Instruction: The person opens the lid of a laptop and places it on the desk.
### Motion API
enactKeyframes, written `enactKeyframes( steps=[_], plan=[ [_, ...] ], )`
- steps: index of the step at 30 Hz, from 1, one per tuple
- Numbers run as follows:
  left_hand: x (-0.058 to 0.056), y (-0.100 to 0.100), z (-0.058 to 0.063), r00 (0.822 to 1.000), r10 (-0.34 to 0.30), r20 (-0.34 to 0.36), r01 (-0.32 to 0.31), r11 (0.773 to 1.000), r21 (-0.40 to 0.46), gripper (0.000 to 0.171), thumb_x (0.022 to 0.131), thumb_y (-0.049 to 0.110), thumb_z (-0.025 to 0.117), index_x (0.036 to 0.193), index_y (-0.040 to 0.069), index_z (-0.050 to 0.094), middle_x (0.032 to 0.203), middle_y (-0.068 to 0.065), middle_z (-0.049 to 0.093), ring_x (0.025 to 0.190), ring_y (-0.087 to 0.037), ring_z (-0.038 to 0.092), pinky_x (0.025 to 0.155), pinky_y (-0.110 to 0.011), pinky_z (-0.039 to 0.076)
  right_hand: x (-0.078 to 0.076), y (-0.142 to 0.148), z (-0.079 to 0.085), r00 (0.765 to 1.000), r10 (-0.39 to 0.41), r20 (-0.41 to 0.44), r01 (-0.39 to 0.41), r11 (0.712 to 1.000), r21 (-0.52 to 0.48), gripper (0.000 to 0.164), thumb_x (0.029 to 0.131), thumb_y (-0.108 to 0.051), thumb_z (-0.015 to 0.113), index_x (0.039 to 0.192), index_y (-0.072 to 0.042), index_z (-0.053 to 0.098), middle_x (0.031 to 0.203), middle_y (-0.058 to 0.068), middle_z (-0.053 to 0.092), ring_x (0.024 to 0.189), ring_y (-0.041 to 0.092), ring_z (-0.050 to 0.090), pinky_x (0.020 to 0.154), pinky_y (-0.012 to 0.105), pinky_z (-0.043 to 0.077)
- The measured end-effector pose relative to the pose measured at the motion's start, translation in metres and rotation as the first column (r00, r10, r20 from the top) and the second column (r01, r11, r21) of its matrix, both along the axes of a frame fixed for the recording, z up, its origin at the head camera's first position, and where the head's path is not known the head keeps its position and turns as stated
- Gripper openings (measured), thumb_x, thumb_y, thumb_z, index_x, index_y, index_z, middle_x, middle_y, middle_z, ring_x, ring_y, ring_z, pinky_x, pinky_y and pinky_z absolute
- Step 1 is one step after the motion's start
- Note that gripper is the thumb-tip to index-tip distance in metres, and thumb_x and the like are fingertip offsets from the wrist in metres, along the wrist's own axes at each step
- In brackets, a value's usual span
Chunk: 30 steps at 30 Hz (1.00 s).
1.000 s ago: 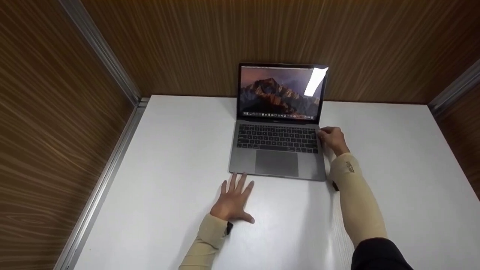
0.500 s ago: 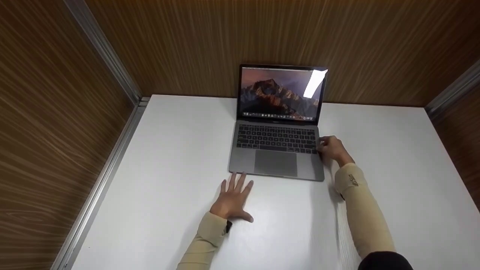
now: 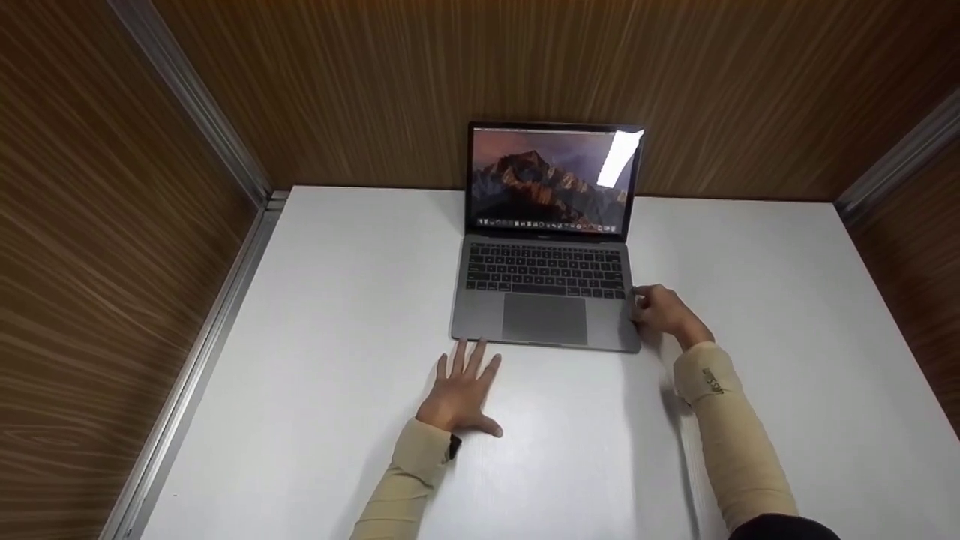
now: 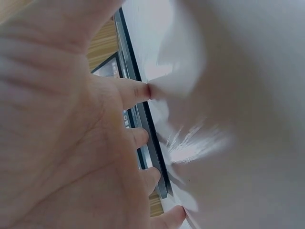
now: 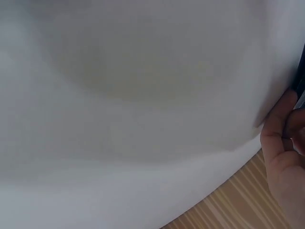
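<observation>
A grey laptop stands opened on the white table, its lit screen showing a mountain picture. My left hand lies palm down before it with fingers and thumb spread. In the left wrist view, several fingertips of that hand meet the laptop's front edge. At the right side of the base, toward the front corner, my right hand pinches the edge between bent fingers and thumb. The right wrist view catches these curled fingers at its border, against a dark sliver of the laptop.
Wood-grain panels enclose the white table at the back and both sides. A metal rail runs along the left side. The laptop screen stands close to the back panel and carries a bright light reflection.
My right hand has slid along the laptop's right edge from near the hinge toward the front corner. My left hand stays at the front edge. The head view has shifted slightly.
</observation>
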State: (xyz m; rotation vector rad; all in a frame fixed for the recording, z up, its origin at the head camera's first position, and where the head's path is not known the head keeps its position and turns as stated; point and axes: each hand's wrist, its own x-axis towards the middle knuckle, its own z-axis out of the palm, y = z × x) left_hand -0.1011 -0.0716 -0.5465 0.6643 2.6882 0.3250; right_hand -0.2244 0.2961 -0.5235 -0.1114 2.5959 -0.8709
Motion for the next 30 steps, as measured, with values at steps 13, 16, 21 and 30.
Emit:
enactKeyframes(
  steps=[13, 16, 21, 30],
  plan=[
    [0.0001, -0.0002, 0.0020, 1.000, 0.011, 0.023, -0.012, 1.000, 0.025, 0.119, 0.068, 0.054, 0.090, 0.160, 0.008, 0.029, 0.168, -0.021, 0.007, 0.152, -0.046, -0.001, 0.118, -0.065, 0.011, 0.0065, -0.0071, 0.0020, 1.000, 0.009, 0.008, -0.009, 1.000, 0.019, 0.052, 0.099, 0.005, 0.054, 0.142, 0.025, 0.033, 0.127, 0.045, 0.053, 0.113, 0.048, 0.061, 0.100, 0.054, 0.048],
    [0.0001, 0.0003, 0.0005, 0.999, 0.017, 0.034, -0.018, 1.000, 0.025, 0.120, 0.067, 0.053, 0.090, 0.160, 0.009, 0.029, 0.168, -0.021, 0.006, 0.152, -0.045, -0.003, 0.118, -0.064, 0.010, 0.0068, -0.0083, 0.0010, 1.000, -0.006, 0.030, 0.006, 1.000, 0.012, 0.053, 0.100, 0.005, 0.052, 0.144, 0.023, 0.031, 0.129, 0.044, 0.052, 0.115, 0.048, 0.060, 0.102, 0.055, 0.046],
    [-0.0010, 0.0012, 0.0006, 0.999, 0.019, 0.042, -0.020, 1.000, 0.022, 0.120, 0.068, 0.052, 0.090, 0.161, 0.009, 0.029, 0.168, -0.021, 0.007, 0.152, -0.045, -0.003, 0.118, -0.064, 0.010, 0.0061, -0.0074, 0.0021, 0.999, 0.001, 0.040, -0.002, 1.000, 0.024, 0.053, 0.099, 0.006, 0.052, 0.144, 0.023, 0.031, 0.126, 0.043, 0.054, 0.109, 0.044, 0.063, 0.098, 0.053, 0.049],
    [-0.0008, 0.0000, 0.0026, 0.999, 0.018, 0.045, -0.019, 1.000, 0.015, 0.120, 0.068, 0.053, 0.090, 0.161, 0.010, 0.029, 0.167, -0.021, 0.007, 0.152, -0.045, -0.003, 0.118, -0.064, 0.010, 0.0055, -0.0058, 0.0020, 1.000, 0.007, 0.023, -0.007, 1.000, 0.002, 0.052, 0.098, 0.005, 0.054, 0.142, 0.024, 0.033, 0.124, 0.043, 0.055, 0.109, 0.045, 0.063, 0.099, 0.053, 0.049]
  ],
)
